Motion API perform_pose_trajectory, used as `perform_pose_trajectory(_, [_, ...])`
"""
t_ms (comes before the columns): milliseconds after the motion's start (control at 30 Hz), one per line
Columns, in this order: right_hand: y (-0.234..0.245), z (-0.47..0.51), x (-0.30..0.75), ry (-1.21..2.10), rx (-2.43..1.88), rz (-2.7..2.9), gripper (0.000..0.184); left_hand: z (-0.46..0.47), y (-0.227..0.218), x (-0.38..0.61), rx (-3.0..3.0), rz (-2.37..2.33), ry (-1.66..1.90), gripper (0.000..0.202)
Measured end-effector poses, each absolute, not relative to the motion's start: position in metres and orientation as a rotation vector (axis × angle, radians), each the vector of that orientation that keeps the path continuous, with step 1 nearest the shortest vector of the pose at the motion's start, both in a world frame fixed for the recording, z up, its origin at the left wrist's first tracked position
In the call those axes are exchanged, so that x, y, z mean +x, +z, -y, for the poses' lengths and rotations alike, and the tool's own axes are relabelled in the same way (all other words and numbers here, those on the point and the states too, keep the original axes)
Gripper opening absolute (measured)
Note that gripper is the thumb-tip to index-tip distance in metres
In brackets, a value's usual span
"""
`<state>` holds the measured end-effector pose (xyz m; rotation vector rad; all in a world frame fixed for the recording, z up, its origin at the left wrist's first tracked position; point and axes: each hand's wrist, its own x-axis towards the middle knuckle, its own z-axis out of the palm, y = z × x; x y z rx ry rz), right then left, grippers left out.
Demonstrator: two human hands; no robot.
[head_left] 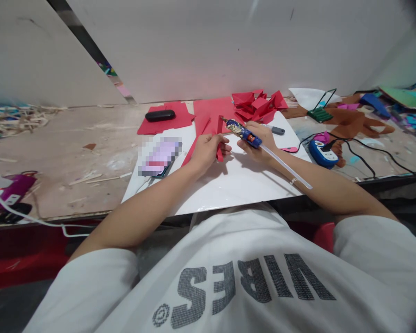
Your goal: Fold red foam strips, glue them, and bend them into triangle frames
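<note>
My right hand (260,141) is closed round a blue glue gun (243,132), and a long clear glue stick (287,167) sticks out of its back end. The gun's nozzle points left, at the upper end of a narrow red paper strip (220,124); whether they touch I cannot tell. Pinched in the fingers of my left hand (210,149) is that same strip, held upright over the white board (229,185). More red paper lies beneath and beside my left hand, partly hidden by it.
A phone (161,157) and a black case on red sheets (160,115) are at the left. Folded red paper pieces (258,105) are heaped behind. To the right are a grey-handled cutter (276,130), a green stand (319,114) and a blue power socket (323,153) with black cables.
</note>
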<state>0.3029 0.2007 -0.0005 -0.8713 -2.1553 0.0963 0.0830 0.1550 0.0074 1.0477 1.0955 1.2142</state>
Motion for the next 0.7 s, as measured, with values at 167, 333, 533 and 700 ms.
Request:
perform_pose_trajectory(167, [0.005,-0.203,0.306,0.094,-0.999,2.197,0.058,-0.161,0.005,0.078,1.149,-1.212,1.246,0.022])
perform_pose_trajectory(333, [0.024,-0.210,0.323,0.075,-1.240,2.337,0.040,-0.171,0.003,0.071,1.156,-1.223,1.312,0.024])
perform_pose_trajectory(533, [0.041,-0.218,0.355,0.289,-1.157,2.461,0.028,-0.181,0.013,0.061,1.155,-1.163,1.520,0.032])
perform_pose_trajectory(700, [0.038,-0.212,0.348,0.202,-1.114,2.635,0.029,-0.179,0.025,0.057,1.138,-1.131,1.652,0.048])
